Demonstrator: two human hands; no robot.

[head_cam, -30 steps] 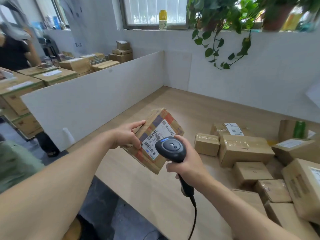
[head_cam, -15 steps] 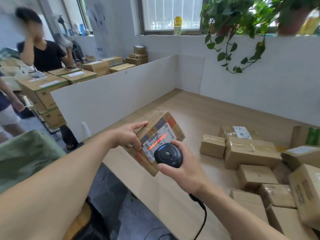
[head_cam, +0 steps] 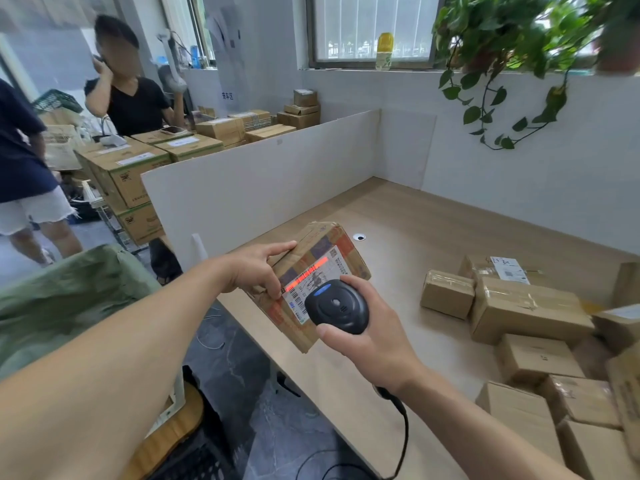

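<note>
**Parcel held up, label to the scanner**

The parcel [head_cam: 323,245], a brown cardboard box patched with tape, is held in the air over the near left edge of the wooden table [head_cam: 433,223], touching nothing but the hand that holds it. Its long axis runs from the lower left of the view to the upper right, away from the person and slightly to the right. The broad face with the white label [head_cam: 333,270] is tilted up toward the camera. The barcode lies along that same axis, and a red scan line [head_cam: 307,274] falls across it.

The left hand [head_cam: 258,271] grips the parcel's left end. The index finger lies straight along the upper edge and the thumb presses on the labelled face by the barcode's near end. The other fingers are hidden behind the box.

The right hand [head_cam: 372,341] is curled round the black scanner [head_cam: 336,311], with the thumb against the near side of its head and a fingertip showing over the far side. The scanner's head points away from the person at the label and hides the label's lower right part. Its cable [head_cam: 403,431] hangs below the wrist.

A pile of taped boxes [head_cam: 530,310] lies on the right of the table, well apart from the parcel. A white partition [head_cam: 259,188] stands along the table's left side, and a green sack [head_cam: 69,296] sits near the left arm.
</note>
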